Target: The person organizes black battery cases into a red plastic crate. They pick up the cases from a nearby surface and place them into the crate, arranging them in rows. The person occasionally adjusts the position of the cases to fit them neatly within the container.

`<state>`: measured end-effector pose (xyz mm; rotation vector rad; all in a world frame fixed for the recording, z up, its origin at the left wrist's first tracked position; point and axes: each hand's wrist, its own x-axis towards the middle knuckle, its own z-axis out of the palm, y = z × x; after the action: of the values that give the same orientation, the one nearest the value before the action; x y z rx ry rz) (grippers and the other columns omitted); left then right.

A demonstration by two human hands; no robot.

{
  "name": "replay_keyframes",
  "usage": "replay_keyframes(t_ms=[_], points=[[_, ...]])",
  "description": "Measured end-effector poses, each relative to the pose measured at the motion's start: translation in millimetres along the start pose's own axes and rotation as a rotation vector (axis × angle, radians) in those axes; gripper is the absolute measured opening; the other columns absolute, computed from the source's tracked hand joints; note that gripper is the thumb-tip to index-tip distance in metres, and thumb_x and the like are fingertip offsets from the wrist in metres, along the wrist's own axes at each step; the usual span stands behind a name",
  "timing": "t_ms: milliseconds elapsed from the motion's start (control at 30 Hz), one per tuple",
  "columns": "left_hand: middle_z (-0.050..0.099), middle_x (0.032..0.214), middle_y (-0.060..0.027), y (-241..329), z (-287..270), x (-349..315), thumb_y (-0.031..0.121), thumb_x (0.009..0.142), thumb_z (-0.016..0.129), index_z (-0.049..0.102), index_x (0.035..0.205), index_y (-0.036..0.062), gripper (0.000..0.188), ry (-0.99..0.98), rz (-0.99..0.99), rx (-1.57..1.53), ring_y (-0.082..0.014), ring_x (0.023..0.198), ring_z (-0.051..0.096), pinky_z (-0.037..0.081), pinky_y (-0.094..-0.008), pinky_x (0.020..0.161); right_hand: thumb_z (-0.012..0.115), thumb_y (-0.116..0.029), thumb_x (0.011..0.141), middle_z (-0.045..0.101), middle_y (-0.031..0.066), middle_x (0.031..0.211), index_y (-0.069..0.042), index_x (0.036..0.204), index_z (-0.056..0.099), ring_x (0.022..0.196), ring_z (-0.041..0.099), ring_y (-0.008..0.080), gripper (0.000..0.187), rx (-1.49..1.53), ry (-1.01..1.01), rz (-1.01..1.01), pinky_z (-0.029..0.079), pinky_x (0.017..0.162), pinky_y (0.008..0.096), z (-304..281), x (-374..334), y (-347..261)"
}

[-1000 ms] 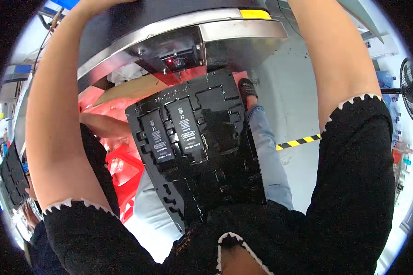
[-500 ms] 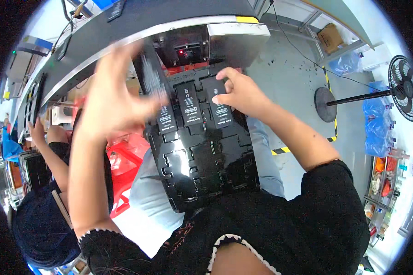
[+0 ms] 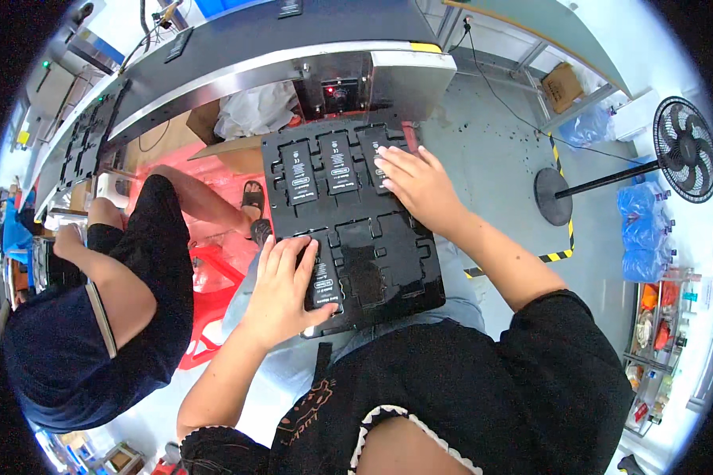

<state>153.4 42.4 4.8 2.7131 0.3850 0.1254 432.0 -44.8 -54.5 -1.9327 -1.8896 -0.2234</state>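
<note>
A black moulded tray [image 3: 368, 273] lies across my lap, with flat black phone-type batteries set in its slots. Three of them fill the far row: a left battery [image 3: 298, 174], a middle battery [image 3: 338, 165] and a right battery [image 3: 371, 150]. My left hand [image 3: 281, 289] grips another battery [image 3: 325, 286] at the near-left slot, its fingers at the far end and its thumb by the near end. Stretched fingers of my right hand [image 3: 421, 188] lie over the far-right battery, partly covering it. Two slots right of the near-left battery hold nothing.
A dark conveyor belt [image 3: 238, 43] with a metal edge runs beyond the tray. At my left sits another person [image 3: 87, 317] near a red stool [image 3: 214, 293]. A black fan [image 3: 685, 146] stands at the right; a cardboard box [image 3: 562, 87] lies at the back right.
My left hand, blurred over the tray's far-left side before, has come down to the near-left slot, where a battery now is. My right hand has gone from gripping the far-right battery to lying over it.
</note>
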Motion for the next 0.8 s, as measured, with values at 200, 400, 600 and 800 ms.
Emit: replay_keyframes(t_ms=[200,400,600,800], points=[[0.036,0.136,-0.0218,9,6,-8,0.037,0.068,0.073,0.04,0.133,-0.0018,0.083,-0.037,-0.061,0.136,-0.0391,0.13,0.031,0.017,-0.0557,0.11,0.06,-0.02,0.087,0.062,0.0029,0.115,-0.01,0.107,0.065,0.113,0.054,0.0213,0.023,-0.044,0.126,0.064,0.035,0.098,0.0424,11,11,0],[0.03,0.143,-0.0227,4,12,-13,0.036,0.074,0.069,0.044,0.13,-0.0012,0.072,-0.095,-0.057,0.162,-0.0392,0.133,0.029,0.018,-0.0556,0.108,0.059,-0.018,0.085,0.065,0.0102,0.092,-0.006,0.093,0.067,0.089,0.06,0.028,0.016,0.183,0.406,-0.076,0.045,0.078,0.04,-57,91,14],[0.036,0.14,-0.0214,13,-41,17,0.041,0.072,0.071,0.051,0.126,0.0033,0.069,-0.145,-0.018,0.126,-0.0366,0.129,0.034,0.022,-0.0586,0.105,0.055,-0.033,0.088,0.064,0.0184,0.093,0.003,0.088,0.065,0.081,0.061,0.0355,0.037,-0.098,0.365,0.234,0.049,0.075,0.0435,-36,269,141],[0.04,0.137,-0.0208,-113,-127,210,0.021,0.073,0.071,0.051,0.127,0.0097,0.059,0.502,0.205,0.375,-0.0401,0.128,0.037,0.033,-0.048,0.104,0.071,-0.045,0.072,0.065,0.0187,0.107,0.0,0.102,0.067,0.099,0.062,0.0314,0.053,-0.167,-0.311,0.687,0.049,0.086,0.0394,-57,326,187]])
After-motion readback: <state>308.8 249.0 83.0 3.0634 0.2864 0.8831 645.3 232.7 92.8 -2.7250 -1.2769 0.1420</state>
